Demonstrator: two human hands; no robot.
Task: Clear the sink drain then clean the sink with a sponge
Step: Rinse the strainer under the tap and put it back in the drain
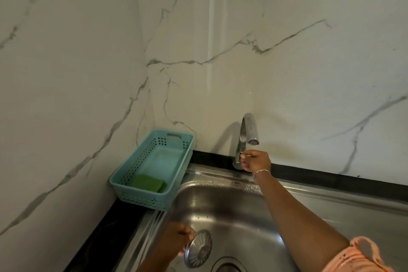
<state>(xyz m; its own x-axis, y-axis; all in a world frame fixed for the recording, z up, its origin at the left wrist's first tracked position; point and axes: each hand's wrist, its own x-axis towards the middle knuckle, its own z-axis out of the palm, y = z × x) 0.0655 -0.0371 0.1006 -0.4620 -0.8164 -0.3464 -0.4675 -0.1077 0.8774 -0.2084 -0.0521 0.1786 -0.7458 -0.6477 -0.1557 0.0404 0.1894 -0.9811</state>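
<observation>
A steel sink [231,212] fills the lower middle, its drain opening [227,266] showing at the bottom edge. My left hand [176,238] holds a round metal drain strainer [198,248] tilted on edge above the basin's left side. At the back of the sink, my right hand [256,161] grips the handle at the base of the chrome tap [245,137]. No water runs from the spout. A green sponge [148,182] lies inside a turquoise plastic basket [152,196].
The basket stands on the black counter [114,227] in the left corner, against the marble-patterned walls [66,95]. A black strip [331,180] runs behind the sink along the back wall. The steel draining surface [353,203] extends to the right.
</observation>
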